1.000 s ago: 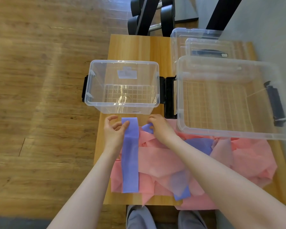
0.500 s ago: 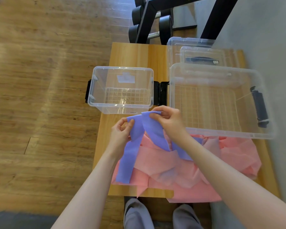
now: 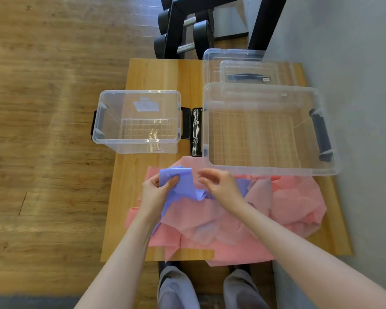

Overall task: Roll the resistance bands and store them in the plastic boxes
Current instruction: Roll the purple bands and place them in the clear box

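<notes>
A purple resistance band [image 3: 186, 184] is folded over at its far end, and my left hand [image 3: 157, 192] grips that fold between thumb and fingers. My right hand [image 3: 221, 186] hovers just right of the fold with its fingers loosely curled and nothing held; the band passes beneath it. Under both hands lies a heap of pink bands [image 3: 232, 224] on the wooden table [image 3: 156, 72]. Beyond them stand a small clear plastic box [image 3: 136, 97] on the left and a large clear box [image 3: 270, 90] on the right, both without bands inside.
Two clear lids [image 3: 236, 55] with a dark handle lie stacked behind the large box. A black dumbbell rack [image 3: 183, 34] stands on the wooden floor past the table. A grey wall [image 3: 354, 63] runs along the right. My knees show below the table's front edge.
The purple band, flat on the pile a second ago, was lifted and folded over. My right hand has let go of its end; my left hand now holds the fold.
</notes>
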